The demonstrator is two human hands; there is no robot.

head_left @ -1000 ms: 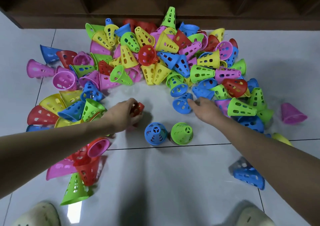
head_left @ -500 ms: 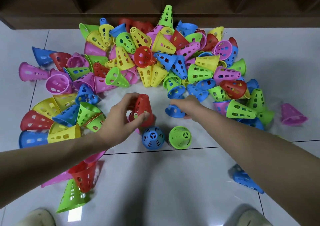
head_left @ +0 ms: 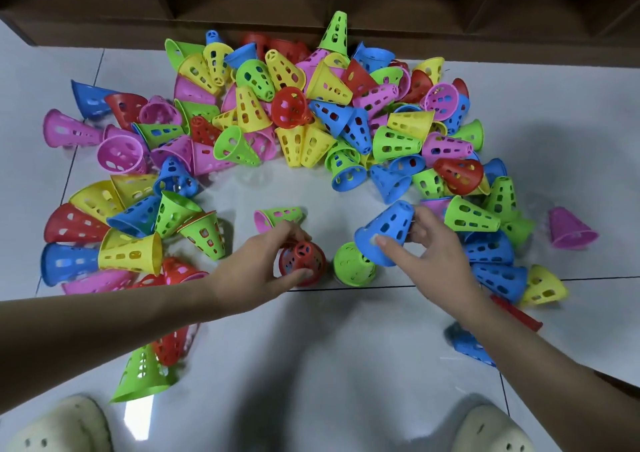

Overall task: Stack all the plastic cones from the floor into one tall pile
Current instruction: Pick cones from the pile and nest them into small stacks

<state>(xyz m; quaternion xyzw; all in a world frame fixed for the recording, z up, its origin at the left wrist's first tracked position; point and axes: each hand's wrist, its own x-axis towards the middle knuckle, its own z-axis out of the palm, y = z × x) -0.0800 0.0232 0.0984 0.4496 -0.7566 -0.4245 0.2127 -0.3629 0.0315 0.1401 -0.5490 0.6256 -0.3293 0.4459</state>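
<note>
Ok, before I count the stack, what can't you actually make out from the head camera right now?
- Whether the red cone in the left hand sits on another cone: its base is hidden by the hand.
- Cones under the left forearm: partly covered.
- Blue cone by the right forearm: blurred and partly hidden.
- Pile's far cones: shadowed by the cabinet.

cones [head_left: 249, 129]: moulded plastic, smooth, slight sheen, walls perforated with slots; colours saturated, opaque. red cone [head_left: 302, 259] and blue cone [head_left: 386, 231] same plastic, same finish. floor [head_left: 311, 365]: glazed tile, pale, glossy, mirrors light patches and shadows, thin dark grout lines. furniture base [head_left: 104, 4] along the top: dark brown, looks like wood, matt. shoes [head_left: 59, 427]: cream foam-like or rubbery material, matt, with punched vent holes. red stick [head_left: 516, 314] by the right forearm: plastic, smooth
</note>
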